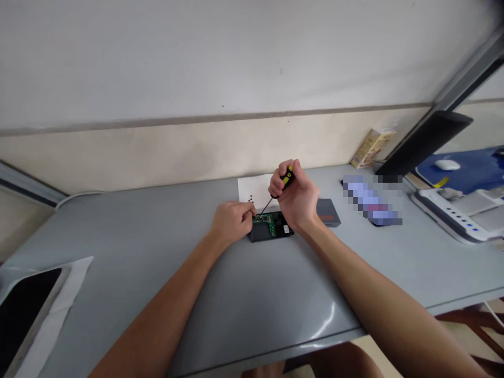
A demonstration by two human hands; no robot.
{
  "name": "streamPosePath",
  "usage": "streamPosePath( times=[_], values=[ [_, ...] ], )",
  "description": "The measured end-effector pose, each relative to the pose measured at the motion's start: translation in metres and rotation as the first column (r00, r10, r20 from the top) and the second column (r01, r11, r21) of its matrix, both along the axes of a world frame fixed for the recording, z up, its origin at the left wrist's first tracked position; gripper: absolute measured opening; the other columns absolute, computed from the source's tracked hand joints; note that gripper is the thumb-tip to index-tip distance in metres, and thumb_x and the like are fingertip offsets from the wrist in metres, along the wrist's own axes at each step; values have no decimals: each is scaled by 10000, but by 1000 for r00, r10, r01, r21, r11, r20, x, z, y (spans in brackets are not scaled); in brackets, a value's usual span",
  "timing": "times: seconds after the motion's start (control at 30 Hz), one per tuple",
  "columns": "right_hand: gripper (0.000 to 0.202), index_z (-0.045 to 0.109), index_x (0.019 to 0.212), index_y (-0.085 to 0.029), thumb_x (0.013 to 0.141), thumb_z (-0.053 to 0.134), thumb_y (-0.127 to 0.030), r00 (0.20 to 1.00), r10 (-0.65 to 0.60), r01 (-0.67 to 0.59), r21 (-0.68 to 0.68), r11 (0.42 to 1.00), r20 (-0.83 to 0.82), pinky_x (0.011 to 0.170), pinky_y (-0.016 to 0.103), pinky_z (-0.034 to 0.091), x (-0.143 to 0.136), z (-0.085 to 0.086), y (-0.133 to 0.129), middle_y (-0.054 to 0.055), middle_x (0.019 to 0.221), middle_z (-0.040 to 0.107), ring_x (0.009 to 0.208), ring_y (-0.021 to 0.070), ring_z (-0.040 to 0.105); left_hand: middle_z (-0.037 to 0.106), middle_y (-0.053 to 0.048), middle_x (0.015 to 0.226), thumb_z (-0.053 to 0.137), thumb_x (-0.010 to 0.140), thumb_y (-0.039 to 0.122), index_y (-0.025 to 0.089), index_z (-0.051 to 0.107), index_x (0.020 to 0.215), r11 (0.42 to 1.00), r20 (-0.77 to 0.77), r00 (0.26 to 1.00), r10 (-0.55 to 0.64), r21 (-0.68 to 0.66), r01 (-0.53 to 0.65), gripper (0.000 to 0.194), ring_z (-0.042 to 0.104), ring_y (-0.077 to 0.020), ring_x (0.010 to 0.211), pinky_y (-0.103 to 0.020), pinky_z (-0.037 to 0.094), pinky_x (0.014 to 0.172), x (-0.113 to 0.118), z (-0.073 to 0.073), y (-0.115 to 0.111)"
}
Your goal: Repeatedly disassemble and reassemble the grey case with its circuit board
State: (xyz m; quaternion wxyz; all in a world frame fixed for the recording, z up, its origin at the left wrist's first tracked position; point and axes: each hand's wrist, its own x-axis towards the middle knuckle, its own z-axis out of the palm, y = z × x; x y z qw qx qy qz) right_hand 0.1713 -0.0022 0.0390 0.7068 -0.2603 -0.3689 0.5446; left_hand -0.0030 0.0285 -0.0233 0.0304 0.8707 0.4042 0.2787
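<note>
By pale wall (189, 63), over grey desk (149, 231), right grip (296, 202) tight round screwdriver (289, 177), left grip (231, 220), hold unclear

The right hand (297, 198) grips a screwdriver (289, 177). Its tip seemingly meets the circuit board (271, 224) beside the left hand (232, 220).

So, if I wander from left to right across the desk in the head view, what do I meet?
Dark flat object → left hand → opened device with a green circuit board → gray box → blurred-out flat object → white unit with blue buttons.
</note>
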Motion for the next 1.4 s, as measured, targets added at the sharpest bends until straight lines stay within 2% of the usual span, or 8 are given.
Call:
streamPosePath(
  times=[0.23,0.43,0.77,0.93,1.17,1.4],
  values=[
    [362,489,779,-239,979,518,-539,999,44,-44,13,999,3,547,281,387,-4,-1,-3,-23,648,362,557,128,357,709,-2,627,489,771,84,220,754,741,1000,-3,1000,-5,5,5,299,632,-163,595,-280,437,622,1,0,-1],
    [389,487,771,-243,975,516,-573,999,1,0,-8,1000,36,543,289,396,-3,2,-4,-17,648,365,555,135,365,719,-2,648,489,776,79,220,748,740,1000,8,1000,-14,-10,14,297,633,-160,597,-280,445,629,0,-1,0],
    [340,499,782,-235,986,509,-507,997,80,-80,34,996,-17,560,293,376,-3,-1,-3,-14,669,362,577,135,354,749,-17,687,486,797,85,219,783,768,999,-8,1000,-23,-25,23,327,668,-171,632,-283,464,649,-1,0,1],
    [357,481,776,-236,975,519,-530,1000,29,-29,-11,1000,-9,566,291,375,-2,-2,-1,-20,662,361,568,130,352,743,-13,668,488,783,80,215,776,754,999,20,999,-34,-31,35,320,661,-164,611,-279,469,646,-2,0,0],
    [329,489,779,-230,979,510,-490,996,88,-88,-3,996,-27,568,290,371,-2,-2,-1,-17,669,362,577,129,352,742,-12,670,484,775,76,221,768,751,998,20,999,-36,-48,37,320,661,-162,612,-275,462,638,-2,1,0],
    [342,483,779,-238,968,519,-521,999,44,-44,-8,999,1,570,295,372,-1,-2,-1,-19,668,354,580,136,345,735,-8,657,481,790,80,221,761,750,999,-2,1000,-27,-39,26,316,648,-157,596,-269,450,628,-1,1,0]
  ],
)
